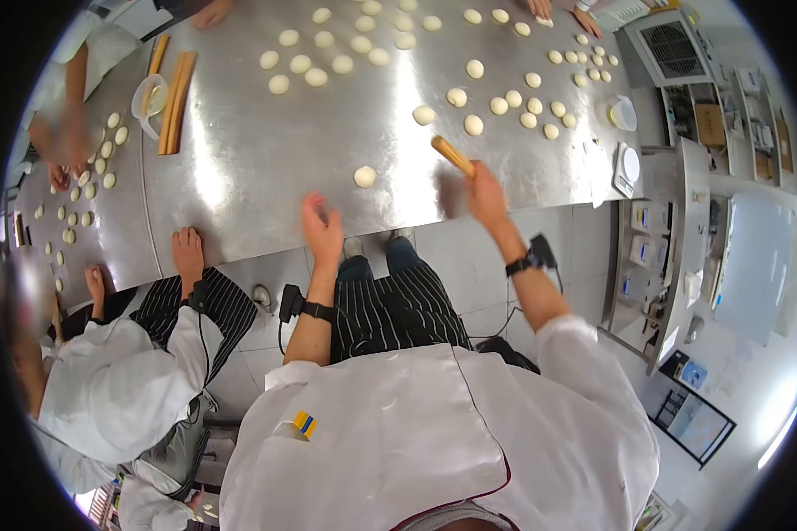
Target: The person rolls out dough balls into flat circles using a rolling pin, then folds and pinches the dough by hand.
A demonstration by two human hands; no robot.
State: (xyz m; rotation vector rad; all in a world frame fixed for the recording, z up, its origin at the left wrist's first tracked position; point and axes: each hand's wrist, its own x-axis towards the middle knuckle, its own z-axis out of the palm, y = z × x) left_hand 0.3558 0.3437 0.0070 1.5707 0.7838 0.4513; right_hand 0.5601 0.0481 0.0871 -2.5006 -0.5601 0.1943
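Note:
My right hand [485, 196] is wrapped round a wooden rolling pin [452, 155], which tilts up and left above the front of the metal table [266, 186]. At the table's front edge, my left hand [322, 230] is held with its fingers apart and nothing in them; the fingers are slightly blurred. Just beyond it, to the right, sits a single round dough ball [365, 176]. Another dough ball [424, 115] lies past the tip of the rolling pin. Several more pale dough balls are spread across the far part of the table.
Wooden rolling pins [177, 102] and a clear plastic jug [150, 104] lie at the left. A white scale [627, 168] and a plastic tub [622, 113] stand at the right edge. A co-worker's hand [187, 252] rests on the table left of me; other people's hands work at the far sides.

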